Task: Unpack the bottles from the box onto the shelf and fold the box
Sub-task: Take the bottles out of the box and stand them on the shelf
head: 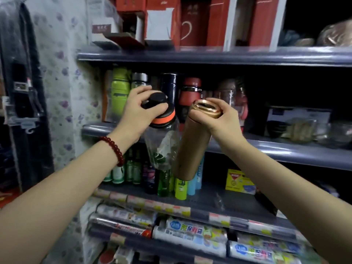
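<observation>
Left hand (135, 111), red bead bracelet (114, 149) at the wrist: fingers and thumb curled round the black cap of a clear plastic bottle (162, 141) with an orange collar ring, the bottle held up in front of the middle shelf (285, 149) and tilted, base toward the lower right. Right hand (219, 119): fingers wrapped round the top of a gold metal flask (192, 143), also held aloft and tilted, its base hanging before the lower shelf; the two bottles are just beside one another, and whether they touch cannot be told. Middle shelf, behind the hands: a lime-green bottle (119, 90), a clear bottle with a silver cap (140, 79), a dark blue flask (168, 84), a red flask (190, 90), then clear-wrapped goods and glassware to the right. Upper shelf (209, 56): red cartons (215, 21), some with flaps open. Lower shelf: small green bottles (131, 166), blue tubes, a yellow carton (239, 181). Bottom tier: boxed rolls of cling film (190, 233) lying lengthwise. Left edge: dark garments (21, 92) in clear covers hanging beside a floral sheet. The box is not in view.
</observation>
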